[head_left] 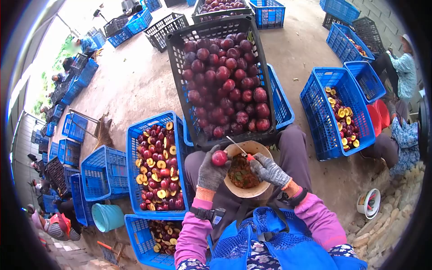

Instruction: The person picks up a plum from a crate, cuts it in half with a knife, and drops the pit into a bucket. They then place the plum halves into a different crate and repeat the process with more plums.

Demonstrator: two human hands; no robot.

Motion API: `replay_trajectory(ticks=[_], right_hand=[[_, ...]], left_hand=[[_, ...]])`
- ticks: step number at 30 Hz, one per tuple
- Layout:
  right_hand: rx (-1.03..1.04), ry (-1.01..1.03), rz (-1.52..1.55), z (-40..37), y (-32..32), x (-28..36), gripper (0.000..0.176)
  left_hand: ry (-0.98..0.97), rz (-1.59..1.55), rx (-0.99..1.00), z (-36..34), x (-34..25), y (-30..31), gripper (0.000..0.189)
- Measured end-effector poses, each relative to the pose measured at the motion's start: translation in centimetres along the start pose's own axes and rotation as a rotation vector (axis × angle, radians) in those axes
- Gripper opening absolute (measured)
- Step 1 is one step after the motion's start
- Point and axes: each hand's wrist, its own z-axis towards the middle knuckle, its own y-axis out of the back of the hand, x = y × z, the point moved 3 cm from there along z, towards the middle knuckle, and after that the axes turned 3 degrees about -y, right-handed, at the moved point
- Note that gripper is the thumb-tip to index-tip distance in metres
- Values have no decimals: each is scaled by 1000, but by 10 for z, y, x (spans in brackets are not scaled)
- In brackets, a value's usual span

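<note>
The gloved left hand is closed around a red plum, holding it just above the near rim of a tan bowl on the lap. The right hand grips a small knife – blade pointing up and away, beside the plum. Ahead stands a black crate of whole plums; at left, a blue crate of halves.

Dark red plums in a black crate, grey gloves, pink sleeves, blue apron, yellow-fleshed halves in a blue crate.
</note>
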Motion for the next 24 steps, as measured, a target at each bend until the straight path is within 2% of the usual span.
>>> replay_trajectory(ticks=[1, 2, 3, 4, 5, 7, 8, 9, 11, 12, 13, 15, 16, 19, 20, 24], right_hand=[[3, -3, -1, -3, -5, -3, 20], [-67, 49, -48, -5, -10, -2, 19], [-137, 102, -93, -5, -14, 5, 19], [-106, -147, -8, -4, -17, 9, 18], [-104, -149, -8, -4, -18, 10, 18], [-203, 503, -669, -11, -23, 30, 18], [-18, -66, -196, -8, -29, 13, 17], [-18, -69, -196, -10, -37, -4, 17], [-174, 277, -531, -11, -51, -33, 15], [-145, -60, -148, -9, -41, 7, 16], [-146, -66, -149, -11, -43, 2, 16], [-164, 186, -506, -14, -46, -3, 20], [-101, 64, -451, -12, -48, -9, 23], [-63, -71, -446, -10, -52, -20, 21], [-166, -82, -309, -7, -53, -21, 24], [-179, -72, -282, -3, -54, -18, 25]], left_hand=[[-156, 261, -4, -6, 2, -3, 34], [-89, 37, -17, -14, 7, -5, 35], [-89, 36, -21, -16, 9, -2, 35], [33, -156, -45, -17, 16, 3, 36], [155, -347, -68, -19, 23, 6, 36], [126, -331, -96, -22, 31, 7, 41], [139, -356, -99, -22, 34, 9, 43], [152, -382, -100, -22, 36, 9, 45], [153, -305, -130, -24, 41, 5, 47], [153, -228, -159, -24, 42, 4, 49], [158, -230, -160, -23, 44, 6, 49], [186, -211, -109, -17, 48, 8, 47], [193, -214, -110, -14, 50, 8, 47], [192, -195, -213, -9, 58, 14, 47], [188, -201, -261, -7, 61, 18, 47], [180, -224, -298, -5, 68, 17, 46]])
